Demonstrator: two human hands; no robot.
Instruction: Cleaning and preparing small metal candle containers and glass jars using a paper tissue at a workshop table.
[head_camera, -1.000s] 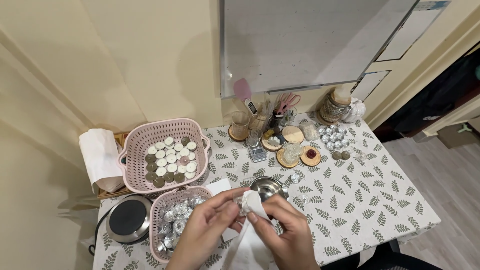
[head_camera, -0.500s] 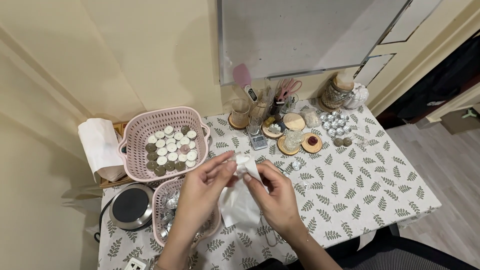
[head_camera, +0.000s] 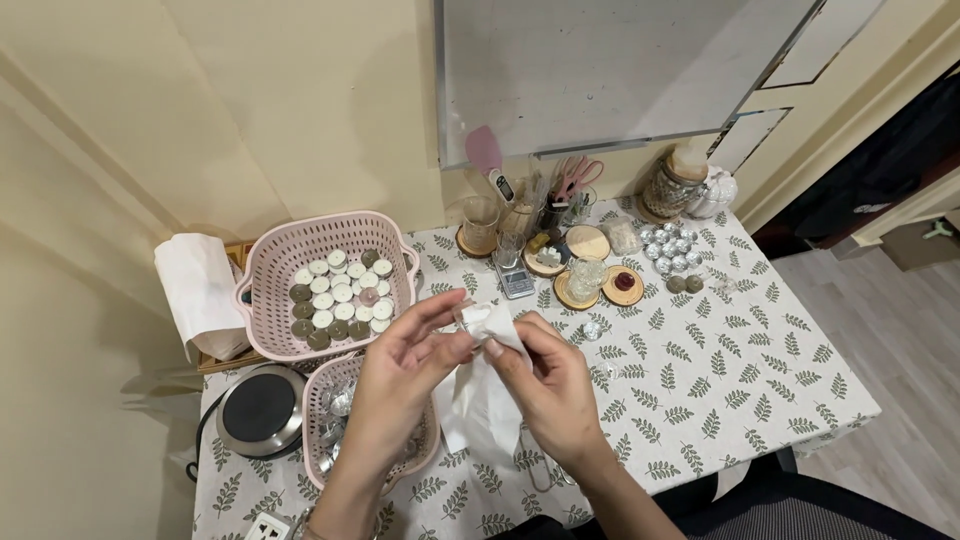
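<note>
Seen from the head camera, over a table (head_camera: 760, 400) under a leaf-print cloth. Left hand (head_camera: 400, 375) raised above the table's front-left part, fingers curled and pinched on a small clear glass (head_camera: 466, 315). Right hand (head_camera: 545, 375) just beside it, thumb and fingers closed on a white tissue (head_camera: 485, 400), pressing its upper end against and into the small clear glass. Rest of the tissue hanging loose between the two wrists. Both hands holding, neither spread wide.

Under the left forearm, near the front-left edge, a small pink basket (head_camera: 335, 420) with silvery cups, partly hidden. Behind it, toward the back-left corner, a large pink basket (head_camera: 275, 260) filled with rows of white and dark tealights (head_camera: 335, 295). At the left edge, a round black hotplate (head_camera: 260, 410) with a metal rim. Beyond the back-left corner, a white paper roll (head_camera: 195, 290).

Along the back edge: a pink spatula (head_camera: 484, 150), pink-handled scissors (head_camera: 578, 175), a cork-lidded jar (head_camera: 678, 185), empty glasses on wooden coasters (head_camera: 588, 243). A small digital scale (head_camera: 515, 282) just in front of these. A cluster of silver tealight cups (head_camera: 670, 248) toward the back-right corner. Well apart from the hands, all of it.
</note>
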